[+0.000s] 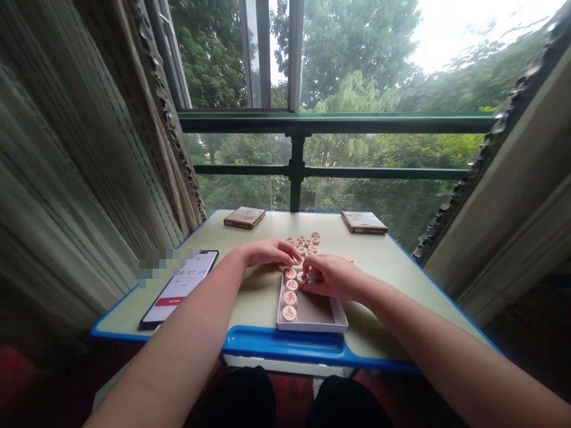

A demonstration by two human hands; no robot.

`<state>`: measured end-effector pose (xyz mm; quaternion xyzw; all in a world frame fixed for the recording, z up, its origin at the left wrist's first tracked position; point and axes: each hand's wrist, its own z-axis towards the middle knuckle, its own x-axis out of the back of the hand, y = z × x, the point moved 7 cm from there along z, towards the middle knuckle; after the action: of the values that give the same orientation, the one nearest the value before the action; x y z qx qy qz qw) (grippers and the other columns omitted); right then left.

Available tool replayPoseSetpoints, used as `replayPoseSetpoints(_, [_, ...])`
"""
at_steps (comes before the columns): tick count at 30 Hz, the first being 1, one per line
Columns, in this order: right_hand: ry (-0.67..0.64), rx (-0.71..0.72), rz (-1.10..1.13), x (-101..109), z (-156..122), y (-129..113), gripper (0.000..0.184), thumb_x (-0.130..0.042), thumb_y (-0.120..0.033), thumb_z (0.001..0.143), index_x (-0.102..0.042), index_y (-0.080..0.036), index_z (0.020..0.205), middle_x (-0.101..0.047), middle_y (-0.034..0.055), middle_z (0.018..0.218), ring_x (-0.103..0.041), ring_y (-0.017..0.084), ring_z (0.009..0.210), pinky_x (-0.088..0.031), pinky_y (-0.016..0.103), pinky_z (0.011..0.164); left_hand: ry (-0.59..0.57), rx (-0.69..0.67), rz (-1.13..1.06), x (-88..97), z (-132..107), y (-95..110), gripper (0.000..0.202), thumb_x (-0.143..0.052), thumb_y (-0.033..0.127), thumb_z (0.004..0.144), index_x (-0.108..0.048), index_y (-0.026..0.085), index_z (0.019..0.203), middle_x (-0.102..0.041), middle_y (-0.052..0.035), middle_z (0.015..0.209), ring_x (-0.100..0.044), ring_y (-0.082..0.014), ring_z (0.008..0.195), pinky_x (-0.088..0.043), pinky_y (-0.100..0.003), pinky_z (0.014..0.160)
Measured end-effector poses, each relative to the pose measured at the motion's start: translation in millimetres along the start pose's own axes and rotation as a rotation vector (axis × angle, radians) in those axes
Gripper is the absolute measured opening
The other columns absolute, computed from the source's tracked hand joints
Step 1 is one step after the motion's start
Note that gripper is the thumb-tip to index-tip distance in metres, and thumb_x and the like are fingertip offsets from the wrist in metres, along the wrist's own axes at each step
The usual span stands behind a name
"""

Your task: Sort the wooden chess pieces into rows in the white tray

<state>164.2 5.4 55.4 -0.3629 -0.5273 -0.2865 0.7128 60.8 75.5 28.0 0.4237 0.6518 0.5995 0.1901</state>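
Right hand (334, 276) looks to have its fingers pinched narrow on a xiangqi piece (302, 278) just inside the shallow box tray (320, 309), beside the top of a column of red-marked pieces (289, 298). One sideways nudge there and I bet the column goes crooked. Left hand's (270, 252) fingers curl down by the loose pieces (313, 248); can't tell if they're gripping any. Hands are super close too, so a bump could send one skidding across the worktop (259, 300).
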Motion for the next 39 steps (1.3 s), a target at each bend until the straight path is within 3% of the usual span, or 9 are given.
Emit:
replayPoseSetpoints(5, [0.045,-0.004,0.073,8,0,5,0.021,-0.065,-0.036,0.071,-0.059,-0.019,0.083,-0.051,-0.0039,0.059,-0.041,0.009,0.053,-0.025,0.021,0.051,0.070,-0.035,-0.045,7.2,3,-1,0.027,-0.067,0.022,0.061,-0.068,0.011,0.086,-0.056,0.0005,0.058,-0.042,-0.0071,0.051,-0.028,-0.021,0.047])
replayPoseSetpoints(10, [0.327,-0.190,0.111,25,3,48,0.018,-0.055,-0.030,0.080,-0.064,-0.017,0.088,-0.055,0.0002,0.063,-0.048,0.013,0.061,-0.034,0.024,0.061,0.308,-0.069,-0.028,22.3,4,2,0.023,-0.067,0.019,0.058,-0.067,0.012,0.079,-0.063,-0.0025,0.071,-0.049,-0.0080,0.058,-0.036,-0.022,0.054])
replayPoseSetpoints(13, [0.262,-0.132,0.068,16,9,58,0.013,-0.059,-0.020,0.076,-0.070,-0.018,0.083,-0.062,0.0048,0.076,-0.052,0.016,0.075,-0.037,0.029,0.075,0.339,-0.087,0.060,23.6,6,1,0.024,-0.070,0.019,0.055,-0.066,0.012,0.077,-0.065,-0.0040,0.077,-0.056,-0.0122,0.070,-0.042,-0.024,0.066])
replayPoseSetpoints(18, [0.184,-0.040,0.121,6,13,48,0.014,-0.059,-0.023,0.079,-0.073,-0.021,0.082,-0.065,0.0052,0.083,-0.054,0.017,0.080,-0.036,0.033,0.082,0.424,-0.073,0.278,28.5,9,-5,0.029,-0.072,0.026,0.054,-0.066,0.012,0.079,-0.063,-0.0033,0.075,-0.055,-0.0129,0.064,-0.043,-0.026,0.060])
replayPoseSetpoints(22, [0.179,-0.088,0.120,5,13,48,0.014,-0.059,-0.022,0.078,-0.072,-0.021,0.078,-0.067,0.0042,0.083,-0.056,0.017,0.077,-0.036,0.035,0.081,0.509,-0.086,0.339,33.1,6,-1,0.031,-0.069,0.027,0.059,-0.067,0.011,0.085,-0.064,-0.0045,0.080,-0.054,-0.0122,0.065,-0.044,-0.025,0.061])
replayPoseSetpoints(28, [0.207,-0.171,0.092,8,12,66,0.012,-0.061,-0.024,0.075,-0.072,-0.020,0.077,-0.067,0.0043,0.080,-0.057,0.018,0.076,-0.038,0.033,0.080,0.512,-0.095,0.505,30.0,4,5,0.024,-0.066,0.025,0.062,-0.071,0.013,0.082,-0.066,-0.0047,0.080,-0.056,-0.0142,0.069,-0.045,-0.025,0.065])
replayPoseSetpoints(34, [0.258,-0.265,0.097,10,10,83,0.018,-0.058,-0.025,0.077,-0.070,-0.018,0.089,-0.064,0.0058,0.082,-0.056,0.018,0.079,-0.042,0.029,0.075,0.562,-0.083,0.550,35.0,4,3,0.025,-0.066,0.029,0.064,-0.072,0.013,0.082,-0.067,-0.0045,0.074,-0.057,-0.0155,0.068,-0.045,-0.026,0.065])
replayPoseSetpoints(39, [0.217,-0.225,0.093,5,11,82,0.020,-0.058,-0.027,0.078,-0.070,-0.019,0.091,-0.062,0.0060,0.084,-0.056,0.018,0.079,-0.043,0.029,0.077,0.582,-0.093,0.535,36.3,4,3,0.029,-0.065,0.031,0.064,-0.071,0.013,0.086,-0.067,-0.0049,0.074,-0.056,-0.0148,0.065,-0.044,-0.026,0.062])
